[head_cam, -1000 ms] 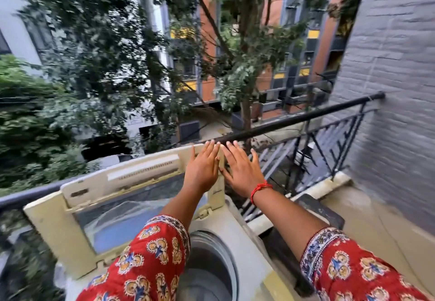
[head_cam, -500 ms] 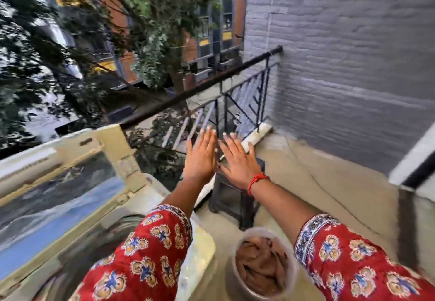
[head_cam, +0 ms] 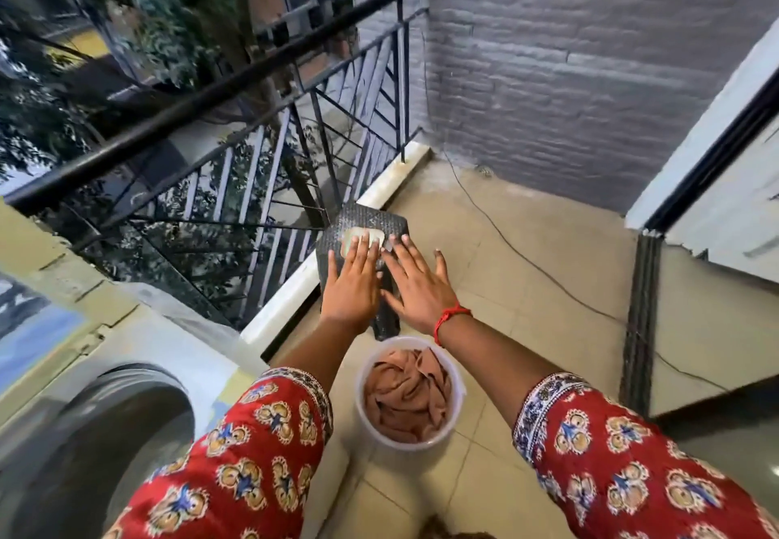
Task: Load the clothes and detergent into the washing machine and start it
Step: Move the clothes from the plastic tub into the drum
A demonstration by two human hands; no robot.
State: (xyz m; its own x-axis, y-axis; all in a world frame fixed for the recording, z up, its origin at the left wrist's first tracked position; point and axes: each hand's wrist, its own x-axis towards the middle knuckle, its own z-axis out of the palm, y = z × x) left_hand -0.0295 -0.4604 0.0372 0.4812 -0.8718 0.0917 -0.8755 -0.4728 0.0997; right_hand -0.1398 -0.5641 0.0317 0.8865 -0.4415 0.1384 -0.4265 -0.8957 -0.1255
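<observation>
A top-loading washing machine (head_cam: 139,353) stands at the lower left with its lid (head_cam: 38,298) raised and its dark drum (head_cam: 105,433) showing. A white bucket (head_cam: 366,424) full of pinkish-brown clothes (head_cam: 406,397) sits on the floor tiles between my arms. Beyond it, a dark stool (head_cam: 371,222) carries a pale packet (head_cam: 362,237), partly hidden by my fingers. My left hand (head_cam: 352,281) and my right hand (head_cam: 415,281) hover flat, fingers spread, in the air in front of the stool and above the bucket, holding nothing.
A black balcony railing (head_cam: 236,83) runs along the left and back. A grey brick wall (head_cam: 569,66) closes the far side. A thin cable (head_cam: 535,268) trails over the floor tiles. A door frame (head_cam: 640,306) stands at the right.
My view swung right and down, from the raised lid to the floor, bringing the bucket and stool into sight. Both hands stayed open and side by side.
</observation>
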